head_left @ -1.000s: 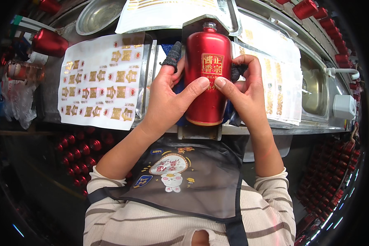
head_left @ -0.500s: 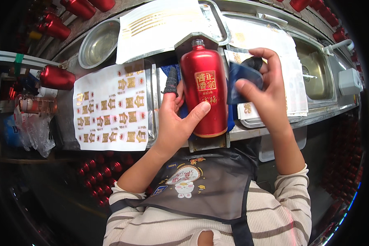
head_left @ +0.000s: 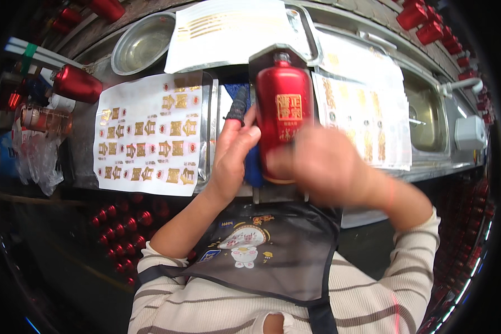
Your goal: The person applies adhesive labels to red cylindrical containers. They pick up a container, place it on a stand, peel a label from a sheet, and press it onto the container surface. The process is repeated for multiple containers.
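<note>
A glossy red bottle (head_left: 284, 83) with gold lettering lies in a dark angled holder (head_left: 257, 62), its neck pointing away from me. My left hand (head_left: 232, 153) is at the bottle's left side, its thumb and fingers extended and close to or touching the edge. One finger wears a black ribbed finger cover (head_left: 238, 104). Smeared by motion, my right hand (head_left: 337, 167) lies over the lower right of the bottle in a closed shape. A dark patch shows by its fingers; the blue scraper it held half a second ago is mostly hidden.
Gold transfer sheets lie left (head_left: 147, 139), right (head_left: 367, 117) and behind (head_left: 228, 33) the bottle. A metal bowl (head_left: 142, 44) stands far left, a sink (head_left: 428, 106) far right. Another red bottle (head_left: 77, 83) lies at left. Several red bottles (head_left: 128, 228) are below the counter.
My right hand has come down and left onto the bottle's lower part. My left thumb has drawn back from the bottle's front to its left edge. The whole view has shifted slightly.
</note>
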{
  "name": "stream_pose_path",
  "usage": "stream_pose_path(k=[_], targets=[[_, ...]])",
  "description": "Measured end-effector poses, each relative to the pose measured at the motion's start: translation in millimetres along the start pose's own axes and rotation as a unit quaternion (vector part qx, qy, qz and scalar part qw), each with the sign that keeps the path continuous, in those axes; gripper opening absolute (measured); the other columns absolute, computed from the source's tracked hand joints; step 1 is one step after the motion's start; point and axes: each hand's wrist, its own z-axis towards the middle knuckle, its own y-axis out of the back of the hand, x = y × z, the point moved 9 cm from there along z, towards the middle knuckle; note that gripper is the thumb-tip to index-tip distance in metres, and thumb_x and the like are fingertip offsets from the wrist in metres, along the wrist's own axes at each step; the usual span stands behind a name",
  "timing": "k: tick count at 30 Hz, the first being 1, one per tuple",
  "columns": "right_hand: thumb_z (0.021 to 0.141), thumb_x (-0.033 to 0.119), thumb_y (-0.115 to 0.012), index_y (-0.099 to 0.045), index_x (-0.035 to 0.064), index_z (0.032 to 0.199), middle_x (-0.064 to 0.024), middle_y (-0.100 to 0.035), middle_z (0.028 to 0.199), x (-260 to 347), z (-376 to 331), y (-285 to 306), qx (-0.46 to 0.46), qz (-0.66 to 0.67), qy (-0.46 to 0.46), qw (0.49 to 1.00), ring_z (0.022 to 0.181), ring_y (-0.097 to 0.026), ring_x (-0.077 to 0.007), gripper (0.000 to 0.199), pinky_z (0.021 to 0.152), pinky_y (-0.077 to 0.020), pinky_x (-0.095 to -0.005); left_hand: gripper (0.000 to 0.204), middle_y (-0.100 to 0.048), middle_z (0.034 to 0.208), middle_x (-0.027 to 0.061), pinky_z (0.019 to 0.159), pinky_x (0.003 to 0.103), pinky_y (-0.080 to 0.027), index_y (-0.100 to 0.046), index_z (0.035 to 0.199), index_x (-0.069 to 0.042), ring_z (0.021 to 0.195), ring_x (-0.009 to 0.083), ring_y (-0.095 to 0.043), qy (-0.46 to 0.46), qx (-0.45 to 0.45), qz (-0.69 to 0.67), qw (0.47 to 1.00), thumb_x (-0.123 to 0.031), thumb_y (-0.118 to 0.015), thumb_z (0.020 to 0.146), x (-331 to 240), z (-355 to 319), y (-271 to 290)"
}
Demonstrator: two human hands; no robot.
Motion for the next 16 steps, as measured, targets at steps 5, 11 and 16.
stream_pose_path(k=[5,11,16], targets=[[0.065,0.015,-0.067,-0.061,0.0091,0.085,-0.0036,-0.055,0.074,-27.3,28.5,3.0,-0.077,-0.21,0.071,0.972,0.072,-0.059,-0.0227,0.021,0.061,-0.0523,-0.0347,0.048,-0.051,0.139,0.0151,0.106,0.031,-0.038,-0.037,0.142,0.009,0.122,0.0148,-0.052,-0.011,0.003,0.039,0.999,-0.016,-0.04,0.101,-7.8,-3.7,-0.1],[0.073,0.005,-0.073,-0.068,0.0082,0.092,-0.0053,-0.057,0.074,-29.5,-10.9,7.6,-0.09,-0.066,-0.034,0.993,0.068,-0.06,-0.022,0.02,0.059,-0.0513,-0.0336,0.05,-0.051,0.14,0.0151,0.109,0.031,-0.036,-0.036,0.144,0.009,0.125,0.0156,-0.05,-0.01,0.03,0.037,0.999,-0.018,-0.04,0.102,-1.1,-1.3,1.9],[0.076,0.009,-0.078,-0.072,0.0083,0.099,-0.0032,-0.062,0.079,-16.9,-31.0,4.6,-0.087,0.045,-0.092,0.991,0.068,-0.061,-0.0202,0.024,0.066,-0.0533,-0.0286,0.051,-0.051,0.141,0.0147,0.111,0.031,-0.034,-0.035,0.146,0.009,0.127,0.0159,-0.048,0.002,0.03,0.018,0.999,-0.018,-0.041,0.103,6.6,1.1,-1.9]])
